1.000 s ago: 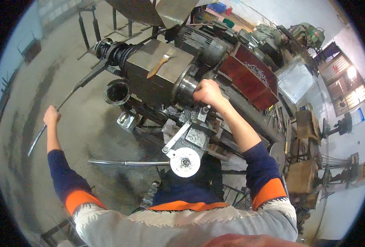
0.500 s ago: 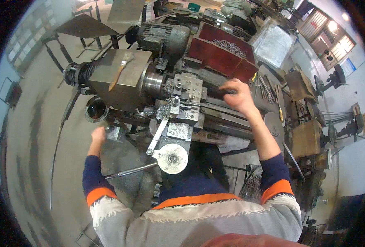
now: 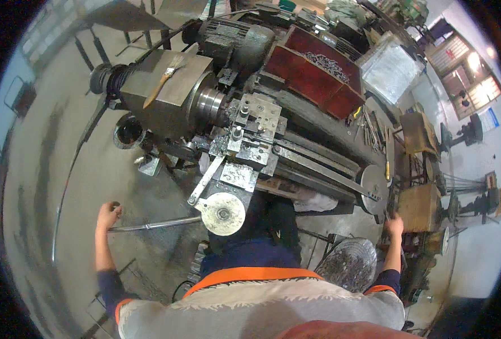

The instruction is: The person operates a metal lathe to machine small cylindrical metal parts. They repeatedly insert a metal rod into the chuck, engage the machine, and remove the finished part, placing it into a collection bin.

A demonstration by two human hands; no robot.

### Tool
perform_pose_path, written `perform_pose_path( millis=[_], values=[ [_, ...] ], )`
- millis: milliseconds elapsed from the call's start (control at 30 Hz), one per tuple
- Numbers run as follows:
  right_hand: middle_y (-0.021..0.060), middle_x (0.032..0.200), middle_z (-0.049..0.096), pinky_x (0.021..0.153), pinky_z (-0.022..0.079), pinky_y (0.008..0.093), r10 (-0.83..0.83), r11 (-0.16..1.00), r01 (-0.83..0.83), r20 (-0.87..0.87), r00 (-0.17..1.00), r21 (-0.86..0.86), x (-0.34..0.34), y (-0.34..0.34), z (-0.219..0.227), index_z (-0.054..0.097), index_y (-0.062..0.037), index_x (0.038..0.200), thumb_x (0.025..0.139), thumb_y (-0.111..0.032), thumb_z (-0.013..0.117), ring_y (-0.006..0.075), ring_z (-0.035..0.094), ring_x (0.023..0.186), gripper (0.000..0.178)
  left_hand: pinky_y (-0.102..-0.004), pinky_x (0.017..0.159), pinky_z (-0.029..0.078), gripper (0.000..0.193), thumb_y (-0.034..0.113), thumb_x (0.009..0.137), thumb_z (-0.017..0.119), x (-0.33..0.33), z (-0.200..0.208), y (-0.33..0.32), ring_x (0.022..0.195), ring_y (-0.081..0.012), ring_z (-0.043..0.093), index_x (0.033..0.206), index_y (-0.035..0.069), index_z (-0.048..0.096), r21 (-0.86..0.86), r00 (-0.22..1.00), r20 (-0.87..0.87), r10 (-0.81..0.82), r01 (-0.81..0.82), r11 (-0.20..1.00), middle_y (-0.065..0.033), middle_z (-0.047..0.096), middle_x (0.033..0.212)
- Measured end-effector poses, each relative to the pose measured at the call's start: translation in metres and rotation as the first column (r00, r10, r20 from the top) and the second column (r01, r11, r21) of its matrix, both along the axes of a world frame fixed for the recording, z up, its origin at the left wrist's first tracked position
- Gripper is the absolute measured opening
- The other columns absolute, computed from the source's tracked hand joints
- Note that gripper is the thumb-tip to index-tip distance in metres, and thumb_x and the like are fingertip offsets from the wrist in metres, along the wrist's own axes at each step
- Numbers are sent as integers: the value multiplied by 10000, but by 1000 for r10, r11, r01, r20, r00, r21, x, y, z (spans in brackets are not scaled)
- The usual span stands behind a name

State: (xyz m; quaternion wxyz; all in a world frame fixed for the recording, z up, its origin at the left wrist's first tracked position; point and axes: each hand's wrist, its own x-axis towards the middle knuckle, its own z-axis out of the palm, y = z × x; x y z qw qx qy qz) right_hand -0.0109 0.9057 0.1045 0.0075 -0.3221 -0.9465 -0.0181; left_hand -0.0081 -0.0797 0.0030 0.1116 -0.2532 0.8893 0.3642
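My left hand [image 3: 109,215] is beside the outer end of a long metal lever [image 3: 157,225], its fingers loosely bent and the thumb apart. Nothing shows between them. This lever runs to a round pale disc [image 3: 223,213] at the front of a lathe. At the far right, my right hand [image 3: 394,225] is closed at the handle by the rim of a grey handwheel [image 3: 374,186]; the grip is small and partly hidden. Between the hands lies the lathe's tool post [image 3: 244,133], strewn with metal chips, beside the shiny chuck [image 3: 209,104].
A wooden-handled brush [image 3: 163,83] lies on the headstock [image 3: 149,65]. Behind the lathe stands a dark red bin [image 3: 309,76] with metal pieces in it. A round container of chips [image 3: 349,263] sits low at the right. Hand tools [image 3: 372,130] lie beyond the bed.
My left hand has come back from beside the headstock to the lever's end. My right hand has dropped from above the bed to the handwheel at the right. The view has shifted slightly.
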Motion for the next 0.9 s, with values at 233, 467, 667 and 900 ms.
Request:
perform_pose_path(
  millis=[233, 467, 667, 900],
  values=[
    [204, 972, 621, 826, 458, 409, -223, 975, 217, 260, 939, 53, 39, 9, -5, 588, -15, 1012, 665, -196, 580, 339, 581, 966, 391, -265, 446, 433, 223, 137, 815, 555, 38, 9, 40, 518, -146, 578, 924, -56, 574, 129, 834, -288, 471, -454, 882, -106, 617, 683],
    [179, 928, 633, 780, 470, 428, -301, 944, 272, 153, 941, 187, 99, -15, -48, 627, -61, 932, 661, -237, 544, 347, 602, 892, 334, -270, 476, 445, 245, 123, 812, 550, 31, -4, 42, 531, -156, 583, 975, -59, 580, 275, 655, -378, 654, -595, 755, -118, 607, 684],
    [208, 918, 622, 784, 457, 432, -327, 945, 327, 7, 945, 7, 113, -71, -50, 637, -54, 891, 631, -225, 551, 382, 587, 881, 323, -281, 515, 464, 270, 109, 797, 538, 8, 5, 34, 564, -171, 600, 995, -70, 581, 267, 643, -439, 627, -573, 775, -126, 610, 698],
    [217, 898, 620, 782, 453, 430, -295, 955, 293, -61, 953, -39, 117, -77, -50, 648, -50, 880, 622, -222, 544, 389, 582, 878, 327, -276, 542, 461, 301, 121, 776, 541, -18, 15, 36, 558, -168, 602, 1010, -65, 583, 249, 658, -443, 608, -562, 789, -126, 619, 672]
  ],
)
